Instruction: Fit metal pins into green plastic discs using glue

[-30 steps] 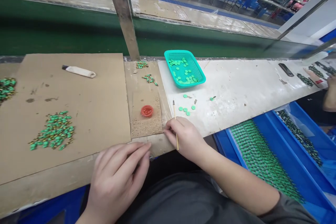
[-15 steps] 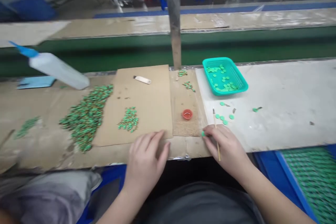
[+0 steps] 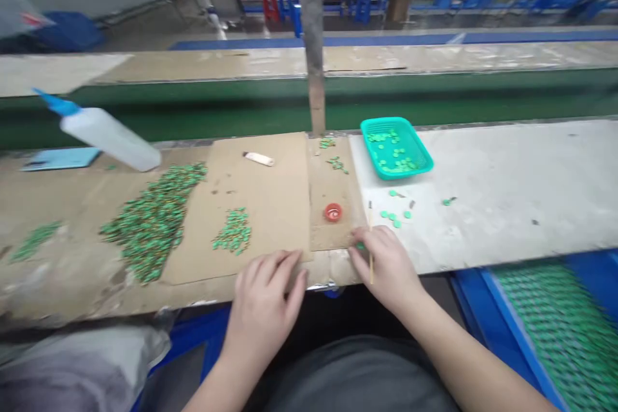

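Note:
My right hand is closed at the front edge of the table. A thin brush stands up between its fingers, dark tip upward, and a small green disc shows at its fingertips. My left hand lies at the front edge of the cardboard sheet, palm down, fingers loosely bent and thumb apart, with nothing visible in it. Between and beyond the hands stands a small red cup. Several loose green discs lie on the white sheet beyond my right hand.
A turquoise basket holds green discs. To the left lie a large heap of small green-and-brown pieces and a smaller pile. A white tube, a blue-capped bottle and a metal post stand farther off.
The camera view has tilted up and shifted, so the table things appear farther left. My right fingers have closed more over the green disc; my left hand stays resting at the edge.

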Demonstrator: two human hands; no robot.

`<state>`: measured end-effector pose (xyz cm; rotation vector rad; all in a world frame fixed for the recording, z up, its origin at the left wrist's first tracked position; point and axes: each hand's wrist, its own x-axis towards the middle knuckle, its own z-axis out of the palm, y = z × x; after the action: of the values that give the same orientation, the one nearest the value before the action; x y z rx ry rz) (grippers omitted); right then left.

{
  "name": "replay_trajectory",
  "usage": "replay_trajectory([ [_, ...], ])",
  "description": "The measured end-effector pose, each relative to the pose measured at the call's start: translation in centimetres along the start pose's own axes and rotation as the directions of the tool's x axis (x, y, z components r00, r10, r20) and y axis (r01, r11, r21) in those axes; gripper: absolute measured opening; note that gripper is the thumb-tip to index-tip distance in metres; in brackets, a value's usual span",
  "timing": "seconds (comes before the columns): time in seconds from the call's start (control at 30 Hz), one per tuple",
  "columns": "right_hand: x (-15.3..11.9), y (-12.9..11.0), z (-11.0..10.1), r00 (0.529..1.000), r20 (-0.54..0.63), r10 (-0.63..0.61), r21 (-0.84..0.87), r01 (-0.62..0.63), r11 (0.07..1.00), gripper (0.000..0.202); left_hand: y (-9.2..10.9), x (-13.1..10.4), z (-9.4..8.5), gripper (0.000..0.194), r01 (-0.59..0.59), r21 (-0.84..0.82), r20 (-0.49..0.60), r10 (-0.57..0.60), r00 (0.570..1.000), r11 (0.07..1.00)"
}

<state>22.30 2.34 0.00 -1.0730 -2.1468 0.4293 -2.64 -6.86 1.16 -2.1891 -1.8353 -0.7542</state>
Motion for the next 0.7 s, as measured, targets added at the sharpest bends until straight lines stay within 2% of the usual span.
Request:
replay_trajectory([
  [0.23,1.0,0.5,0.3,0.995,0.009,0.098,-0.05,-0.097,0.994,0.01,-0.7,0.9,0.9,0.019,-0.056,-0.001,-0.057,0.056,0.997,0.998],
  [0.4,0.5,1.1,-2.1,0.992,0.114,0.059,0.021,-0.061,0.998,0.021,-0.5,3.1,1.7,0.026,-0.156,-0.03,-0.026,0.155,0.988,0.987],
  [0.5,0.0,1.1,-2.9,0.986,0.159,0.049,0.025,-0.054,0.998,0.017,-0.3,4.3,2.8,0.028,-0.218,-0.061,0.003,0.218,0.976,0.974],
  [0.6,-0.3,0.4,-2.2,0.987,0.147,0.064,0.017,-0.067,0.998,0.014,-0.2,4.6,3.3,0.025,-0.218,-0.106,-0.003,0.218,0.976,0.97],
  [0.7,-0.6,-0.3,-1.4,0.989,0.116,0.094,0.022,-0.097,0.995,0.015,-0.2,4.2,3.2,0.027,-0.202,-0.165,-0.064,0.194,0.979,0.965],
])
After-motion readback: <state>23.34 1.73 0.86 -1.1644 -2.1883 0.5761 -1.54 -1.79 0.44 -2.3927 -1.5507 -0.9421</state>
